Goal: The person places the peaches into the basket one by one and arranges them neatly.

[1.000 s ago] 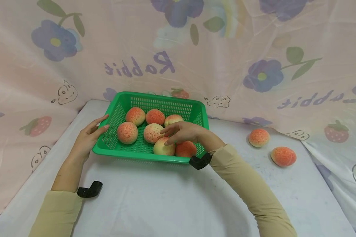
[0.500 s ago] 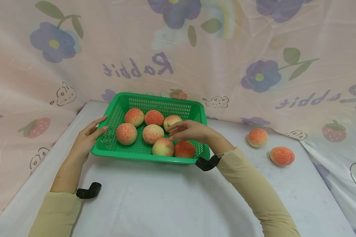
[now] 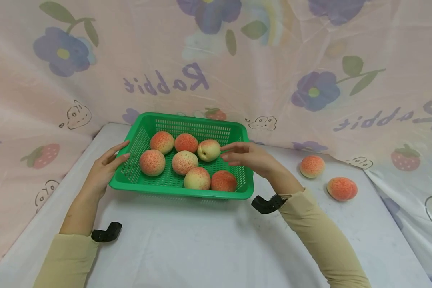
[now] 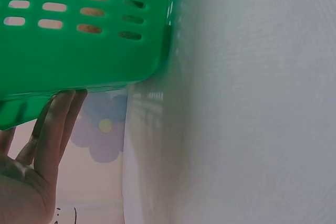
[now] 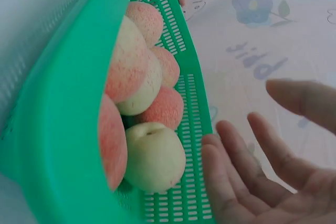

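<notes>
A green plastic basket [image 3: 180,193] holds several peaches, flushed red and pale yellow. My left hand [image 3: 105,170] touches the basket's left rim with fairly straight fingers; in the left wrist view its fingers [image 4: 51,140] meet the rim from outside. Over the basket's right side hovers my right hand [image 3: 253,158], fingers spread and loosely bent, with nothing in it. Nearest to its fingertips is a pale yellow peach [image 3: 209,150], which the right wrist view shows apart from the hand. A redder peach [image 3: 223,181] lies in the basket's near right corner.
Two more peaches, one rounder [image 3: 312,166] and one wider [image 3: 342,189], lie on the white table [image 3: 201,240] to the right of the basket. A printed curtain [image 3: 266,80] hangs behind the table and along its sides.
My right hand has drawn back to the right from above the middle of the basket, uncovering the pale yellow peach. The left hand stays at the rim.
</notes>
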`<state>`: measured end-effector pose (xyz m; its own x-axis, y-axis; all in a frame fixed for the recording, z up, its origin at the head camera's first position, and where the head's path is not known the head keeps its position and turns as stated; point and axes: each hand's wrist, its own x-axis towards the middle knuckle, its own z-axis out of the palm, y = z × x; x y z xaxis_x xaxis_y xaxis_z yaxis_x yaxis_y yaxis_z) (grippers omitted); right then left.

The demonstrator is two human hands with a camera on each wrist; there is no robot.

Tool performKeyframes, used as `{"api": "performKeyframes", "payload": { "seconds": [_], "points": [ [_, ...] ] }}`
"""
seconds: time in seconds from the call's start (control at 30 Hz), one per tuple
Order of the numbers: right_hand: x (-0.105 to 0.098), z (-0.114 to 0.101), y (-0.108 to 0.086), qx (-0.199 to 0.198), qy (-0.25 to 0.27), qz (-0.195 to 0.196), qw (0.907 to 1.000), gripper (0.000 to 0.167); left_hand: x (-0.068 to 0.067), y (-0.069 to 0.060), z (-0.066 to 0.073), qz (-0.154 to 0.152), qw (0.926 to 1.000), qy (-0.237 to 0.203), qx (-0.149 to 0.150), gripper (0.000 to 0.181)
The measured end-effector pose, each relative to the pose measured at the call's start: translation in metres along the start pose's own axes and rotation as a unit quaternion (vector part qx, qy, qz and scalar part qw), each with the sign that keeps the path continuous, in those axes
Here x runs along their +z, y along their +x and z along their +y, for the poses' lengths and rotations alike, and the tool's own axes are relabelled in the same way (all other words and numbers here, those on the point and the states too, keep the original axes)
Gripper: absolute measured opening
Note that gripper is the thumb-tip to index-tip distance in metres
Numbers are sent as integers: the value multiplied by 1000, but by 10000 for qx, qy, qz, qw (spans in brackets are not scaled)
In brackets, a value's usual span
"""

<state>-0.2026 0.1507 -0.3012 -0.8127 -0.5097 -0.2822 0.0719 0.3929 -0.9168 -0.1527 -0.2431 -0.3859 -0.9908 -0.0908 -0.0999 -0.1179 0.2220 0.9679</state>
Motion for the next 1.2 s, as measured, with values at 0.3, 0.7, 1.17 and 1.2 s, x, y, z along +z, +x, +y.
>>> {"api": "performKeyframes", "payload": {
  "seconds": [0.3,0.7,1.17,1.2],
  "points": [
    [-11,13,-8,-364,850,1244,9879,40,0,0,0,11,10000,33,21,57],
    [-23,33,-10,-832,1549,2229,9589,35,1,-2,2,41,10000,38,39,56],
    [-38,59,-5,-1120,2116,3256,9147,8,1,-2,2,35,10000,-6,17,57],
    [-40,62,-4,-1073,2136,3347,9115,8,1,-3,2,28,10000,-5,27,57]
  ]
}}
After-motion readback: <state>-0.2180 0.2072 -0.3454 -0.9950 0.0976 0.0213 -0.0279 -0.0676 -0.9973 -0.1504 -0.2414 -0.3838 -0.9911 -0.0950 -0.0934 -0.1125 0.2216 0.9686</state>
